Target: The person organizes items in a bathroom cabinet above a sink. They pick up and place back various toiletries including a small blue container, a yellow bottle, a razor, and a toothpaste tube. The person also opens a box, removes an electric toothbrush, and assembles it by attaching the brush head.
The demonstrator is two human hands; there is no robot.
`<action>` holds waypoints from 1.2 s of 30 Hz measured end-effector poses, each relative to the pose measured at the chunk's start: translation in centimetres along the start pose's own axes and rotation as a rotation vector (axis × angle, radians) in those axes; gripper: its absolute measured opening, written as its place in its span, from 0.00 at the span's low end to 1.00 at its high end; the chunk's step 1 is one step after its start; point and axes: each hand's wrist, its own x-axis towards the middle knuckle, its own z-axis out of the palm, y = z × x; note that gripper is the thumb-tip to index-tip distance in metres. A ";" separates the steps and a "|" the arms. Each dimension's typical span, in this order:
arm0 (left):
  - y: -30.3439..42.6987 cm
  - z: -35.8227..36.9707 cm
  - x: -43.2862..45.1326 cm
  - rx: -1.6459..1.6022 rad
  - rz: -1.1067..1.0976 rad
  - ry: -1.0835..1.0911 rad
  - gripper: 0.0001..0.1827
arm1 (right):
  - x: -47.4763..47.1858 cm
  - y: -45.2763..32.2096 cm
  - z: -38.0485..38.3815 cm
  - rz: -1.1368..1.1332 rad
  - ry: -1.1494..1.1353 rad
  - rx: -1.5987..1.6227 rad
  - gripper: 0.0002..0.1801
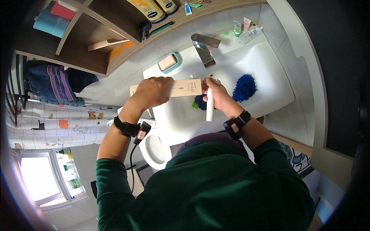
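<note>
My left hand [154, 91] grips a long beige cardboard box [186, 88] from above, fingers wrapped over its middle. The box lies roughly level over the sink's near left part and bears writing and a picture of a slim brush. In my right hand [217, 93], a smooth white cylindrical handle [210, 108] points back towards my body. My right fingertips are close to the box's right end; whether they touch it I cannot tell. Below the hands, a dark blue chenille cloth with a green part [195, 105] is partly hidden. Another blue chenille piece [245, 87] rests in the basin.
The white sink [277, 83] has a chrome faucet [204, 53] at its back. A pink soap bar [167, 62] sits in a blue dish [177, 64]. Several tubes [249, 36] stand or lie at the back right corner. A wooden shelf [185, 23] overhangs the back; a toilet [156, 148] is left.
</note>
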 end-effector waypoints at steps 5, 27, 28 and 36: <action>-1.1 1.7 -0.9 0.007 -0.044 0.089 0.29 | 0.1 -0.7 0.3 0.027 0.036 0.035 0.11; 0.1 6.4 -2.9 -0.310 -0.146 0.093 0.33 | 0.1 -1.6 0.6 -0.144 0.131 0.077 0.13; 0.2 6.8 -2.9 -0.363 -0.163 0.085 0.33 | 0.0 -1.9 0.7 -0.173 0.140 0.066 0.13; -0.2 10.2 -4.2 -0.574 -0.166 0.348 0.35 | -1.1 -5.8 0.7 -0.319 0.191 -0.058 0.12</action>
